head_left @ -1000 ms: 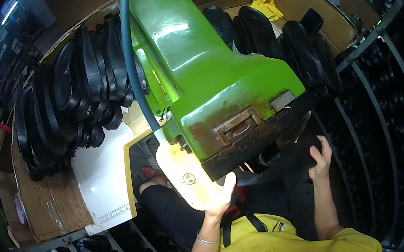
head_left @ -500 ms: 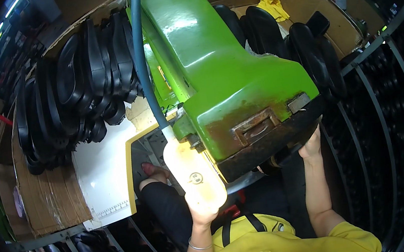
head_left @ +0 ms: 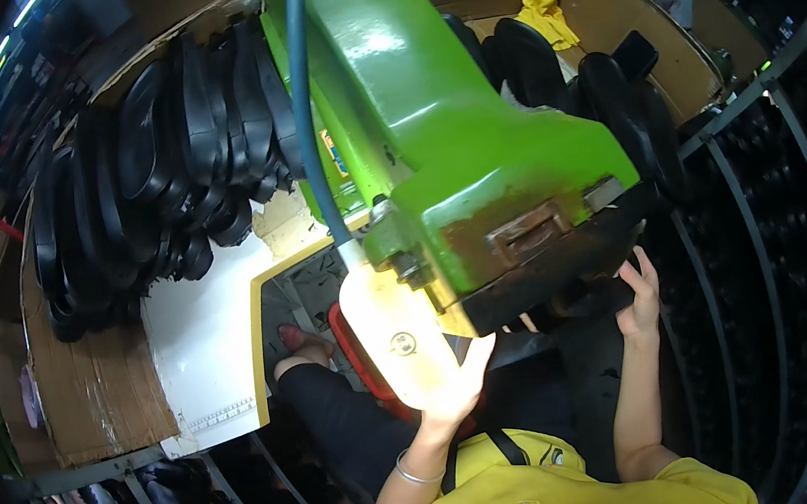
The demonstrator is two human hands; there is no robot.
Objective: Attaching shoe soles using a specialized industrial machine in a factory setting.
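Observation:
I sit at a big green machine whose head hangs over my lap. My left hand grips a cream paddle-shaped handle at the end of a blue hose. My right hand reaches up under the machine's dark, worn lower edge. Its fingers hold a black piece against that underside. Most of that piece is hidden by the machine.
Rows of black sole-like parts stand on the white worktop at left, with more at back right near a yellow cloth. Cardboard lies at far left. Dark metal racks curve round the right and front.
My right hand, open and free a second ago, has risen to the machine's underside and taken hold of the black piece. My left hand stays on the cream handle.

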